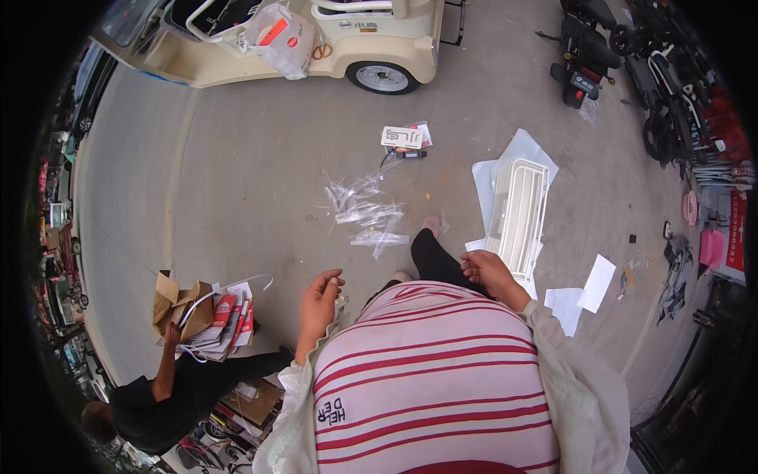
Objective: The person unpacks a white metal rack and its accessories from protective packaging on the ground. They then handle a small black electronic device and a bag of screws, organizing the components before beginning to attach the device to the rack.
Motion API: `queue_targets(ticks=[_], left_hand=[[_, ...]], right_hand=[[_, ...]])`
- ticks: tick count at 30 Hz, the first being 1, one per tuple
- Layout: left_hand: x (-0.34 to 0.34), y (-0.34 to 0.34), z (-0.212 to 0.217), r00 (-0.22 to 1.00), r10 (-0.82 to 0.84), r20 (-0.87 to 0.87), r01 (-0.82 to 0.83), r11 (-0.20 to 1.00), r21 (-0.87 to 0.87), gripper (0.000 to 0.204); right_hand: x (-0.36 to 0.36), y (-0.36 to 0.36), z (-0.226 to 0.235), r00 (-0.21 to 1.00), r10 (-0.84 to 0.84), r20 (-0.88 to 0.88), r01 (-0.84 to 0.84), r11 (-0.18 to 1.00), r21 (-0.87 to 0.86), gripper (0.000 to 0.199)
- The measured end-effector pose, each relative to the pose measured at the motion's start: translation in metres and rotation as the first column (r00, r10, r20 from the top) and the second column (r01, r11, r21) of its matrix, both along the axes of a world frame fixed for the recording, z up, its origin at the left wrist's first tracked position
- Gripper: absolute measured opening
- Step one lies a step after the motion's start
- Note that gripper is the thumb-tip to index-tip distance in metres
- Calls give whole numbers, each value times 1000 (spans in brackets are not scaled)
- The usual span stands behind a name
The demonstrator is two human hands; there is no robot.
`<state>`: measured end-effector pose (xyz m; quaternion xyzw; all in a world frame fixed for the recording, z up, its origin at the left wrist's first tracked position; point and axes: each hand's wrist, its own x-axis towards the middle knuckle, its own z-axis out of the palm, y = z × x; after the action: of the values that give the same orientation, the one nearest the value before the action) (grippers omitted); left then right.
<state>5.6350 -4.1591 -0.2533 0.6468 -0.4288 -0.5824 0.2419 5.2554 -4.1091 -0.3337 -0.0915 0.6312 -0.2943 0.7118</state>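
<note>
Observation, standing position, outdoors on a grey concrete forecourt [260, 182]. The person looks straight down over a red-and-white striped shirt [430, 371]. Left hand [320, 300] is raised in front of the body, fingers curled loosely inward; it seems to pinch something small and pale at the fingertips, but I cannot tell what, or whether it is truly gripped. Right hand [488, 270] is lowered beside the black trouser leg [434, 261], fingers bent, just next to the near end of a white wire rack [519, 215]; whether it touches the rack I cannot tell. The rack lies flat on white paper sheets [505, 170], to the person's right front. Scattered clear plastic wrappers [365, 212] lie ahead of the foot, and beyond them a small white card with a cable [403, 141]. More loose paper sheets [588, 288] lie to the right. At lower left another person in black [162, 395] reaches into a pile of cardboard and booklets [205, 316]. A cream-coloured small vehicle [316, 39] stands at the top; scooters [632, 63] are parked upper right. Judgement: if the rack is to be lifted, gripping it on a side rail with the right hand, and freeing the left to take the opposite rail, would keep it level and leave the paper beneath undisturbed.
</note>
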Motion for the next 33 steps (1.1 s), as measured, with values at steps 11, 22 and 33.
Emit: queue_targets(ticks=[11, 22, 33], left_hand=[[-55, -86, 33, 992, -101, 80, 99, 995, 20, 29], [-94, -172, 17, 962, -270, 29, 270, 963, 17, 28], [-57, -272, 1, 907, -417, -55, 421, 903, 89, 29]], right_hand=[[-64, -126, -4, 992, -122, -22, 113, 961, -253, 30], [-81, -69, -40, 926, -375, 47, 376, 927, 3, 30], [-49, -169, -13, 871, -477, -119, 470, 879, -81, 27]])
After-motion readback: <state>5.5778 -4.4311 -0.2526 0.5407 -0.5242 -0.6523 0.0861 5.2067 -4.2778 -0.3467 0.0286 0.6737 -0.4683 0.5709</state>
